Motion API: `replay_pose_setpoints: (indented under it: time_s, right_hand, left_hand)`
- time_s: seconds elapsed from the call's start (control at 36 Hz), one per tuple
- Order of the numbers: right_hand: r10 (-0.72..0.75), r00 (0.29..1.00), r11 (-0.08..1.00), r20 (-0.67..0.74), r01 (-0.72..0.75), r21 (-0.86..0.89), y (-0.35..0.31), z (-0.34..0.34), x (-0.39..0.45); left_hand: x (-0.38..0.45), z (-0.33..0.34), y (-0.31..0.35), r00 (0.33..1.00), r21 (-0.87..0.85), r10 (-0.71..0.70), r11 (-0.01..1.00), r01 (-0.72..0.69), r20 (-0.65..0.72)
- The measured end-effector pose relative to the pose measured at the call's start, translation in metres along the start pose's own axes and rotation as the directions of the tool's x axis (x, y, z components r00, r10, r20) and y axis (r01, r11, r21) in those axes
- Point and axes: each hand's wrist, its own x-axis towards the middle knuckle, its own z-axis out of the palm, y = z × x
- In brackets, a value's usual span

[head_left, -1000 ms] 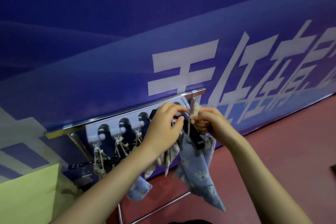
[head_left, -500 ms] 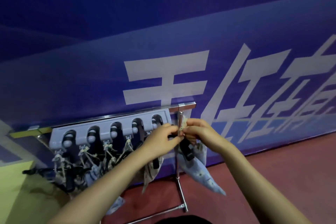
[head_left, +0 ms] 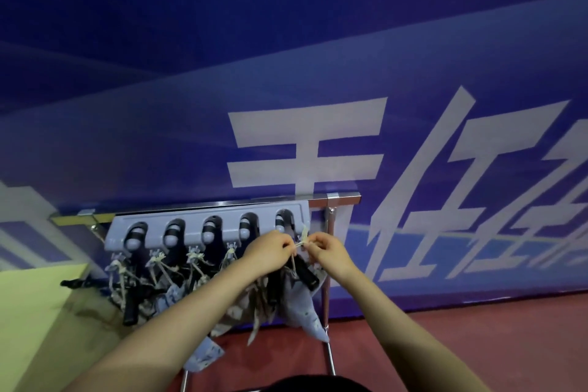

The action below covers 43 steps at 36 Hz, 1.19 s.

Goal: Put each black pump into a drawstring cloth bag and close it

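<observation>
I have both hands up at the right end of the grey holder rack point(head_left: 203, 222), because that is where the last black pump point(head_left: 304, 271) hangs in its slot. My left hand point(head_left: 270, 251) and my right hand point(head_left: 327, 251) each pinch the pale drawstring point(head_left: 300, 243) between thumb and fingertips, almost touching each other just below the rack's lower edge. I hold the cord that close, I judge, to draw the mouth of the blue cloth bag point(head_left: 302, 312) tight or knot it. The bag hangs under my hands beside the rack's right chrome post point(head_left: 327, 264), with the pump's black body showing above its mouth, so this one does not look closed yet. The slots toward the left end already carry tied cords and bags, hung there to keep them off the red floor point(head_left: 477, 328)
</observation>
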Motion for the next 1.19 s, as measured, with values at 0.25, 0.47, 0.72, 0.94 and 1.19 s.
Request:
replay_pose_setpoints:
  time_s: [0.25,0.47,0.72,0.94,1.19]
  right_hand:
    - [0.043,0.998,0.999,-0.043,-0.041,0.036,0.018,0.005,0.011]
    - [0.106,0.994,0.993,-0.025,-0.104,0.065,0.025,-0.004,0.015]
    - [0.106,0.994,0.994,0.029,-0.106,0.001,0.03,0.006,0.014]
    - [0.054,0.956,0.995,-0.289,-0.077,-0.068,0.027,0.004,0.013]
    - [-0.149,0.961,0.967,-0.234,0.191,0.17,-0.065,0.031,-0.008]
  left_hand:
    - [0.018,0.008,0.008,0.995,0.264,-0.101,0.96,0.092,0.021]
    - [0.023,0.013,0.021,0.998,0.405,-0.067,0.912,0.068,-0.018]
    - [0.02,0.013,0.005,0.999,0.22,0.01,0.976,-0.003,-0.031]
    - [0.015,0.011,-0.009,0.991,-0.048,0.03,0.998,-0.037,-0.128]
    - [-0.021,-0.055,-0.017,0.937,-0.529,-0.021,0.83,-0.178,-0.348]
